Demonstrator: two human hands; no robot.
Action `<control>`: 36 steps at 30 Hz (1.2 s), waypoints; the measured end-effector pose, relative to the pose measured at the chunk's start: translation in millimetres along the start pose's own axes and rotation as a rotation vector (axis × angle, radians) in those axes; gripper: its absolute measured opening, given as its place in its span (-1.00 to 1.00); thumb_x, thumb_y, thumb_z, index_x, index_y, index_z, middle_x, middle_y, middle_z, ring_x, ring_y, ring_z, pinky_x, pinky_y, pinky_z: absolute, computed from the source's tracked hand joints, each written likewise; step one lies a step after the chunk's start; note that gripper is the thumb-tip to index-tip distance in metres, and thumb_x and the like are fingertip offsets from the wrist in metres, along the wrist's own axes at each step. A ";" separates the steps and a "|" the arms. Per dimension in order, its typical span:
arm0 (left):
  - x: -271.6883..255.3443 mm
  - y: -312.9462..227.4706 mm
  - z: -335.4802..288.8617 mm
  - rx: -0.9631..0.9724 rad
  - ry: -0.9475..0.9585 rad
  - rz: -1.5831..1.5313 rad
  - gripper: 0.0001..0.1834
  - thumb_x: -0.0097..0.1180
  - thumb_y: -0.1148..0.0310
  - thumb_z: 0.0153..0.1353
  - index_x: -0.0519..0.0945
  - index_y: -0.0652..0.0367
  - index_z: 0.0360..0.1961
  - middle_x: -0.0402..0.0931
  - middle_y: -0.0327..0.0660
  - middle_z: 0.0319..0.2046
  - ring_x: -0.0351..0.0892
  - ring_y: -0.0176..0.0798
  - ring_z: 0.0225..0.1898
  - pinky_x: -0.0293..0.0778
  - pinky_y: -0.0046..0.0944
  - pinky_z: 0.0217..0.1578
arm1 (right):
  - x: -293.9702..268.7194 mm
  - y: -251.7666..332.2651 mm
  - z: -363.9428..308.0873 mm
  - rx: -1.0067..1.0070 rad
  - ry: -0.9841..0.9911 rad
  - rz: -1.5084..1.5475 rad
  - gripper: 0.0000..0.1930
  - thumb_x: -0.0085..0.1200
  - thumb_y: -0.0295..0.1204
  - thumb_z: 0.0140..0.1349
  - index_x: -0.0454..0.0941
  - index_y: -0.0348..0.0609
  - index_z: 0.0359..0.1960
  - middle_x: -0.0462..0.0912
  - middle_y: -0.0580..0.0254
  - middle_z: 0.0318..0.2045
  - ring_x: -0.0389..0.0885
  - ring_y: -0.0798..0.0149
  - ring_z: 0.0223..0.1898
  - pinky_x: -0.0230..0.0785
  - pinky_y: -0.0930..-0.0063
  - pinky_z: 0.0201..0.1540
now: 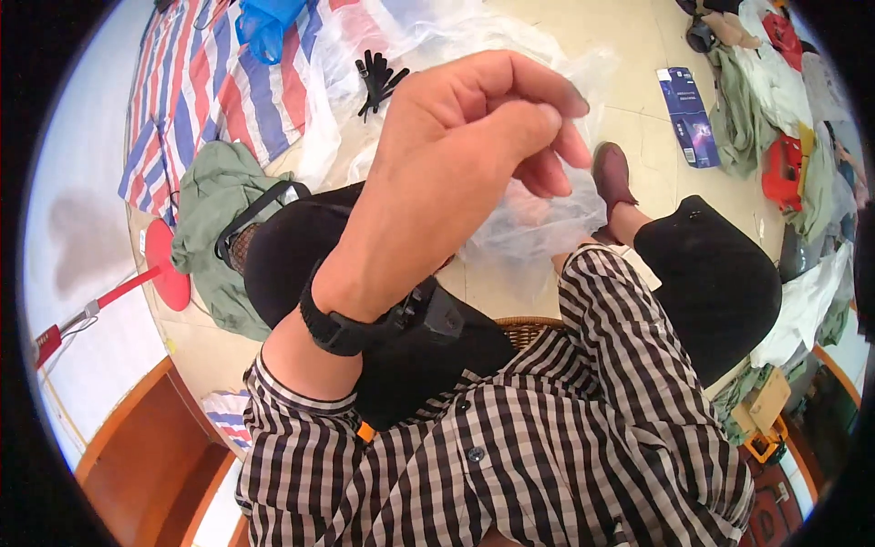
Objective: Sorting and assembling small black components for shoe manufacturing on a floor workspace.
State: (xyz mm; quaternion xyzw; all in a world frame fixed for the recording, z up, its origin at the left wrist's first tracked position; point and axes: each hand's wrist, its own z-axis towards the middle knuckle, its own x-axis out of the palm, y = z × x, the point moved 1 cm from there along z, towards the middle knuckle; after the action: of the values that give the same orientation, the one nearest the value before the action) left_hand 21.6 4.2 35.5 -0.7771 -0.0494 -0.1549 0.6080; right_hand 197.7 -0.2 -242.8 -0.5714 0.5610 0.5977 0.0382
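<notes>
My left hand is raised in the middle of the view, a black band around its wrist. Its fingers curl in and the thumb tip lies close to the index finger; what they pinch, if anything, is too small to make out. Just below and behind it hangs crumpled clear plastic. My right forearm, in a checked sleeve, reaches up to that plastic. Through the film a blurred skin-coloured patch of my right hand shows, its fingers mostly hidden. More clear plastic sheeting spreads over the floor beyond.
Black gloves lie on the plastic. Striped sheeting with a blue bag covers the far left. Green cloth and a red stand are at left. A dark blue box and piled clothes lie at right.
</notes>
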 end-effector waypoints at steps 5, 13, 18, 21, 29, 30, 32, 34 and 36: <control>0.7 -0.9 1.1 -0.012 0.014 0.025 -0.80 -0.12 0.48 0.18 0.53 0.30 -0.26 0.54 -0.18 -0.47 0.47 -0.41 -0.51 0.40 -0.46 -0.40 | 2.2 0.6 -7.1 0.054 0.049 -0.077 -0.79 -0.06 -0.38 0.01 0.54 -0.23 -0.40 0.58 -0.06 -0.42 0.56 -0.08 -0.35 0.39 0.11 -0.25; -3.9 0.6 1.3 0.034 0.052 0.090 -0.81 -0.10 0.46 0.16 0.53 0.29 -0.28 0.54 -0.19 -0.47 0.47 -0.42 -0.51 0.41 -0.46 -0.40 | -1.1 15.5 -9.3 0.106 0.170 -0.221 -0.79 -0.06 -0.36 0.04 0.53 -0.24 -0.41 0.57 -0.09 -0.44 0.56 -0.09 -0.36 0.39 0.11 -0.24; -5.8 8.2 4.3 0.043 0.077 0.091 -0.82 -0.09 0.46 0.15 0.53 0.29 -0.29 0.54 -0.17 -0.47 0.49 -0.42 -0.51 0.43 -0.46 -0.40 | 1.9 38.3 -7.8 0.173 0.250 -0.303 -0.82 -0.06 -0.50 -0.08 0.57 -0.24 -0.43 0.56 -0.11 -0.31 0.45 -0.13 -0.10 0.28 0.07 -0.04; -3.3 9.2 3.2 0.048 0.111 0.119 -0.81 -0.09 0.47 0.14 0.53 0.29 -0.29 0.54 -0.17 -0.46 0.49 -0.42 -0.51 0.44 -0.45 -0.40 | -6.7 37.5 -8.4 0.140 0.029 -0.398 -0.81 -0.04 -0.50 -0.08 0.57 -0.27 -0.41 0.56 -0.11 -0.33 0.46 -0.17 -0.14 0.29 0.07 -0.04; -13.8 14.2 2.7 0.052 0.111 0.172 -0.80 -0.09 0.46 0.13 0.53 0.29 -0.29 0.55 -0.16 -0.46 0.50 -0.41 -0.50 0.45 -0.45 -0.41 | -31.0 57.3 -7.9 0.173 0.421 -0.373 -0.77 -0.07 -0.51 -0.06 0.55 -0.34 -0.36 0.55 -0.22 -0.26 0.52 -0.14 -0.16 0.35 0.10 -0.11; -9.7 13.7 4.3 0.057 0.120 0.170 -0.80 -0.09 0.46 0.13 0.53 0.29 -0.29 0.55 -0.16 -0.46 0.50 -0.41 -0.50 0.45 -0.45 -0.41 | -28.1 43.3 -6.5 0.219 0.292 -0.281 -0.78 -0.07 -0.50 -0.05 0.54 -0.35 -0.37 0.56 -0.18 -0.36 0.55 -0.08 -0.26 0.37 0.15 -0.21; -1.4 14.6 8.5 0.044 0.140 0.142 -0.81 -0.08 0.45 0.12 0.53 0.29 -0.28 0.55 -0.16 -0.46 0.49 -0.41 -0.51 0.45 -0.45 -0.41 | -29.2 13.5 -1.8 0.343 0.191 -0.012 -0.80 -0.03 -0.45 -0.03 0.54 -0.30 -0.40 0.58 -0.09 -0.50 0.57 0.02 -0.39 0.39 0.28 -0.31; 1.4 15.6 9.4 0.037 0.147 0.153 -0.81 -0.08 0.45 0.13 0.53 0.29 -0.28 0.55 -0.17 -0.47 0.49 -0.42 -0.51 0.44 -0.45 -0.41 | -29.8 1.5 -5.7 0.228 0.189 0.136 -0.80 -0.02 -0.43 -0.02 0.55 -0.26 -0.37 0.59 -0.05 -0.49 0.57 0.04 -0.39 0.39 0.28 -0.31; -16.6 20.9 -1.0 0.012 0.097 0.180 -0.81 -0.08 0.45 0.13 0.53 0.29 -0.28 0.55 -0.17 -0.47 0.49 -0.42 -0.52 0.44 -0.45 -0.41 | -41.5 49.0 -7.1 -0.046 0.348 0.296 -0.76 0.02 -0.36 0.03 0.55 -0.13 -0.25 0.61 0.03 -0.40 0.57 0.07 -0.33 0.37 0.29 -0.27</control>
State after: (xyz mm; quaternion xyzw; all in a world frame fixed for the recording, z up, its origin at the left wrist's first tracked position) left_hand 11.2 -0.3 11.3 -0.7664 0.0491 -0.1366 0.6257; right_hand 182.9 1.5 -179.9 -0.5781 0.6229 0.5020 -0.1604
